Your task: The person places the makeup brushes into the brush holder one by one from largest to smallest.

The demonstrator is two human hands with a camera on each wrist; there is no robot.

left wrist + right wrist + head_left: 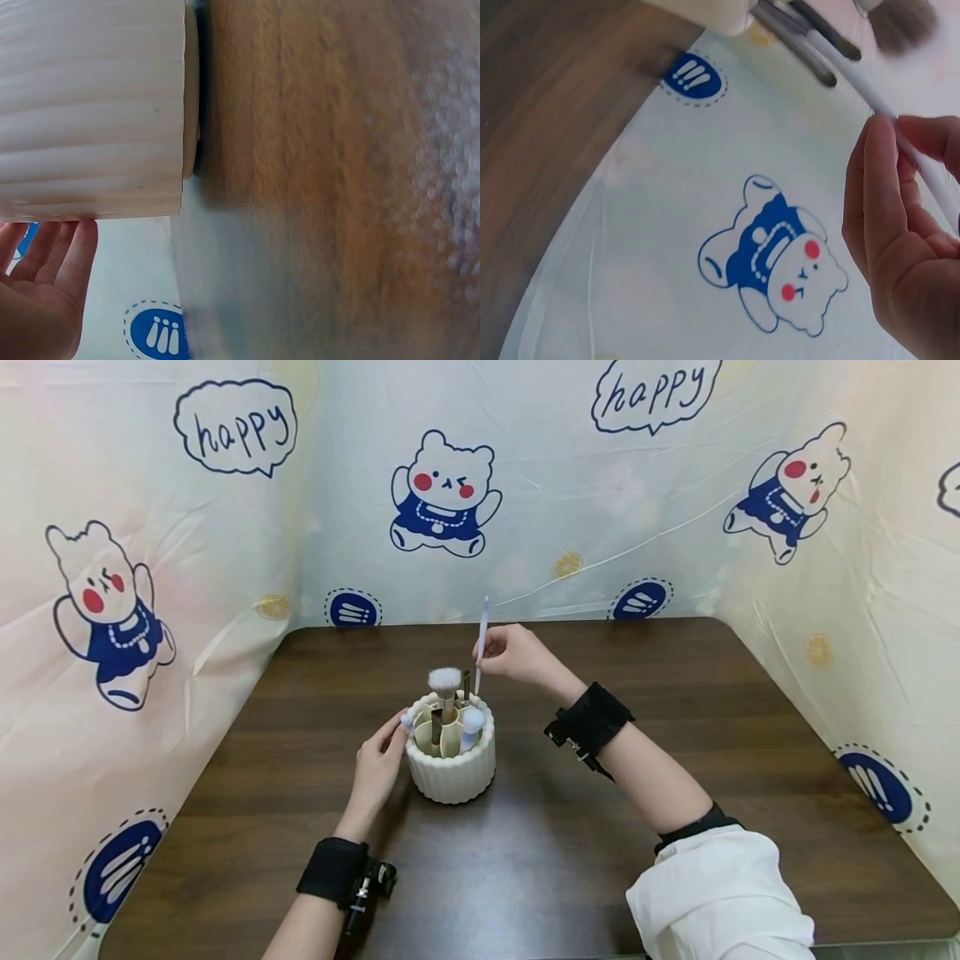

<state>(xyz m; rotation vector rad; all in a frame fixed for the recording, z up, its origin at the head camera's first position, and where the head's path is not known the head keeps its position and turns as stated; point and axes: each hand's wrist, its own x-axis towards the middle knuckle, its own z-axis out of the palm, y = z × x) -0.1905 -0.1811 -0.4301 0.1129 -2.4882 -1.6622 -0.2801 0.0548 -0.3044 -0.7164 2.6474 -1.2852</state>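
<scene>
A cream ribbed makeup brush holder (pixel 452 779) stands upright on the table, its top split into compartments. My left hand (pixel 377 766) touches its left side near the rim; in the left wrist view the fingers (pixel 75 259) lie against the ribbed wall. Between thumb and fingers, my right hand (pixel 517 653) pinches a slim lilac makeup brush (pixel 482 631), held nearly upright with its lower end at the holder's back right rim. In the holder stand a fluffy white-tipped brush (pixel 445 679), a lilac round-headed brush (pixel 472 727) and several dark slim ones.
The holder rests on a dark brown wooden table (pixel 600 860). Around the table hangs a pale printed curtain (pixel 540 468) with cartoon bears. Each wrist wears a black strap (pixel 596 718) with a small camera.
</scene>
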